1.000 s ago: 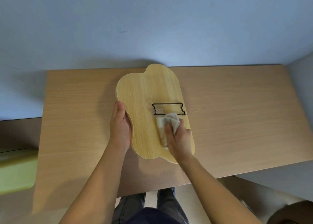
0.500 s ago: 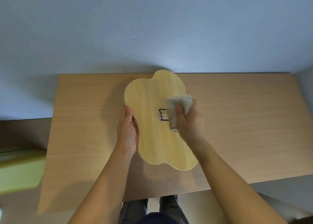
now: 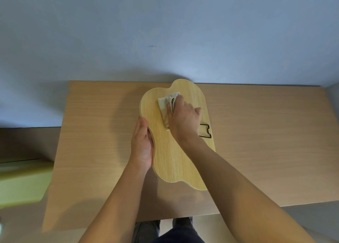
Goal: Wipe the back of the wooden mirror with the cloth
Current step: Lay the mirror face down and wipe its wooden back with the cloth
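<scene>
Right hand (image 3: 185, 119) presses cloth (image 3: 165, 105) on mirror back (image 3: 172, 158) upper centre; unwiped length runs toward frame bottom; left hand (image 3: 142, 147) clasps edge.

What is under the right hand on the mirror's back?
The cloth lies pressed under the right hand on the wooden mirror. The black wire stand shows only at its right end; the rest is covered.

Single head-worn wide-angle view, looking forward and steeply down from close above the tabletop (image 3: 256, 132). Blue wall (image 3: 165, 31) filling the upper half, far tabletop edge across mid-frame, both forearms entering from the bottom, legs below the near edge. No second view to overlap with.
</scene>
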